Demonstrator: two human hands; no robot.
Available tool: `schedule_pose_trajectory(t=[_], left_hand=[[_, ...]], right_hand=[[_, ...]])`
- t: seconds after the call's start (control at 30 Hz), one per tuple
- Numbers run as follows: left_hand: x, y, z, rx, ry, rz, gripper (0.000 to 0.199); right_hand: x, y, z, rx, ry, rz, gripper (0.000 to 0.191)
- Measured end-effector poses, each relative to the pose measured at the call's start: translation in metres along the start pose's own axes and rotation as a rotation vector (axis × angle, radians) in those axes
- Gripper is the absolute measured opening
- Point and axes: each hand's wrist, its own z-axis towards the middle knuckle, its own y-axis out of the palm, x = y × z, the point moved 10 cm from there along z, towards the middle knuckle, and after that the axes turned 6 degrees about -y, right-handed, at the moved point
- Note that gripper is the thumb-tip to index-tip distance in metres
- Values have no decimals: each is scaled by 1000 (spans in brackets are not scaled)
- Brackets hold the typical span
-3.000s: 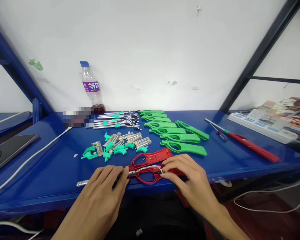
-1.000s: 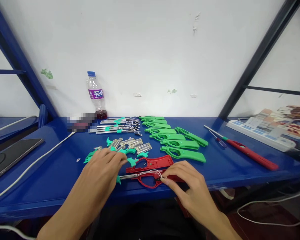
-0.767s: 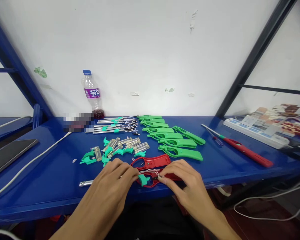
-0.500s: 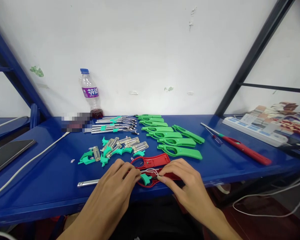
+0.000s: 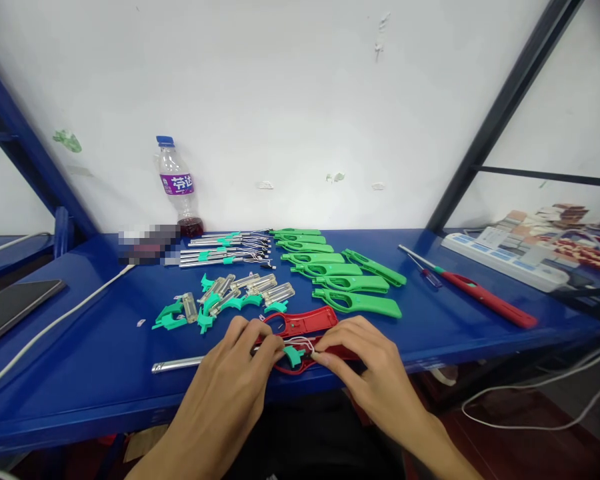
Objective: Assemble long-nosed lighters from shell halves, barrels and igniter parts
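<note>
Near the table's front edge lies a red lighter shell half (image 5: 336, 351) with a teal trigger (image 5: 294, 357) and white wires (image 5: 300, 341) in it. My left hand (image 5: 240, 363) is closed over its front part, fingertips beside the trigger; what they pinch is hidden. A metal tube (image 5: 176, 364) sticks out to the left from under this hand. My right hand (image 5: 367, 360) pinches the wire end with thumb and forefinger, over the shell. Just behind, a second red shell half (image 5: 307, 323) lies with its hollow side up.
Several green shells (image 5: 357, 303), clear fuel tanks with teal parts (image 5: 279, 293) and metal tubes with wires (image 5: 215, 257) lie behind. A bottle (image 5: 180, 190) and phone (image 5: 17, 310) are left; a red lighter (image 5: 487, 298), screwdriver (image 5: 431, 278) and power strip (image 5: 505, 261) right.
The camera view has shifted slightly. The teal trigger is tilted a little differently between my hands; both hands keep nearly the same place and grip.
</note>
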Motion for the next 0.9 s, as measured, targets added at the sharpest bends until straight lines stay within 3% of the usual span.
schedule_pose_trajectory(t=[0.37,0.63,0.9], left_hand=[[-4,-7,3,71,-48,-202,22],[-1,-9,1,67,1,-130,36],[-3,-13,3,98,9,-154,33]], right_hand=[[-4,-1,0,26,-14,25,5],[-3,-2,0,54,-28,52,8],[-4,-3,0,66,-42,37,8]])
